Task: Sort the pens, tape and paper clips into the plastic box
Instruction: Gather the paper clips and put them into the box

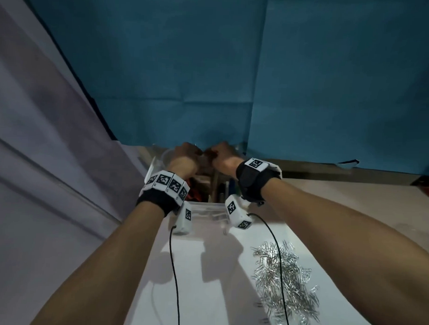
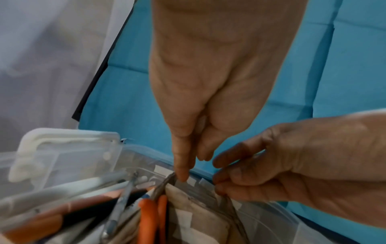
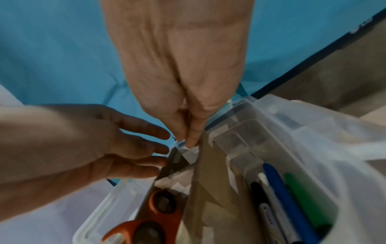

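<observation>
A clear plastic box [image 1: 206, 219] stands at the far end of the white table. Both hands are over its far rim. My left hand [image 1: 186, 150] reaches down with fairly straight fingers [image 3: 154, 147] that touch the blade tip of the orange-handled scissors [image 3: 158, 213] in the box. My right hand [image 1: 224, 151] pinches the top edge of a brown cardboard divider [image 3: 208, 198] with thumb and forefinger. Pens [image 3: 279, 189] lie in the compartment to the right of the divider, and more pens [image 2: 73, 213] lie on the left side. A heap of silver paper clips [image 1: 287, 284] lies loose on the table.
A blue cloth [image 1: 236, 66] hangs close behind the box, and a grey sheet [image 1: 39, 132] lies to the left. Two black cables [image 1: 174, 270] trail from the wrist cameras across the table. A white latch [image 2: 62, 140] sits on the box's left end.
</observation>
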{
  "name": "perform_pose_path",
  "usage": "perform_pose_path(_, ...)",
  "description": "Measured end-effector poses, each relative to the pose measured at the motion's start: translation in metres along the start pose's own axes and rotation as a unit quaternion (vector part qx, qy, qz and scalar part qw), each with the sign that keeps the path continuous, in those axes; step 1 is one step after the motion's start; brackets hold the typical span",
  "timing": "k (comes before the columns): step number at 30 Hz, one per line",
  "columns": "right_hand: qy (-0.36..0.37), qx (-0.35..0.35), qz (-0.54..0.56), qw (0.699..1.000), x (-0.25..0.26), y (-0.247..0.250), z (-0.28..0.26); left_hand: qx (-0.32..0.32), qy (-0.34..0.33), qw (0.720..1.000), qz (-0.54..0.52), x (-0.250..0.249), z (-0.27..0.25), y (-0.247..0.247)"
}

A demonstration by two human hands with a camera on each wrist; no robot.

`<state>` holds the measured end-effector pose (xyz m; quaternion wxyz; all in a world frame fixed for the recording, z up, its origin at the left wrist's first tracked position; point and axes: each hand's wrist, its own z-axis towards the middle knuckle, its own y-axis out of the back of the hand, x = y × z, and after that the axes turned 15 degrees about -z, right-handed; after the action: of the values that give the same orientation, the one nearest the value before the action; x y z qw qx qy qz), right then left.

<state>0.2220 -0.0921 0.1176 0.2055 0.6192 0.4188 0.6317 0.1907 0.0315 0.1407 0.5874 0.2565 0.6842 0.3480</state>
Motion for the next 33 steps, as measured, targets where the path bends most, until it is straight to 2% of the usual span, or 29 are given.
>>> perform_pose_path(4,0.011,0.014,0.053,0.998,-0.014,0.011,-0.006,-0.011,0.014,1.000,-0.006,0.005,-0.003,0.009)
perform_pose_path(8,0.020,-0.002,0.112,0.994,-0.023,0.052,-0.049,0.001,-0.074,0.996,-0.041,-0.010,-0.038,0.004)
perform_pose_path(10,0.014,0.040,0.134,0.990,-0.033,0.069,-0.076,0.017,-0.113,0.990,-0.082,-0.023,-0.068,-0.007)
perform_pose_path(13,0.017,0.150,0.091,0.984,-0.059,0.083,-0.114,0.093,-0.163,0.974,-0.124,-0.040,-0.113,-0.035)
perform_pose_path(16,-0.010,0.235,0.048,0.971,-0.098,0.077,-0.144,0.186,-0.158,0.959,-0.142,-0.037,-0.143,-0.075)
perform_pose_path(19,-0.042,0.282,-0.015,0.958,-0.143,0.049,-0.157,0.229,-0.122,0.963,-0.065,-0.015,-0.148,-0.122)
perform_pose_path(24,-0.040,0.196,-0.229,0.953,-0.198,-0.010,-0.169,0.188,-0.011,0.975,0.122,0.041,-0.146,-0.170)
perform_pose_path(26,-0.015,0.172,-0.291,0.941,-0.207,-0.025,-0.181,0.149,-0.031,0.978,0.144,0.059,-0.152,-0.183)
perform_pose_path(28,0.017,0.160,-0.316,0.935,-0.209,-0.033,-0.196,0.124,-0.087,0.977,0.153,0.064,-0.165,-0.196)
perform_pose_path(33,0.098,0.181,-0.313,0.927,-0.217,-0.037,-0.232,0.149,-0.139,0.978,0.032,0.041,-0.218,-0.227)
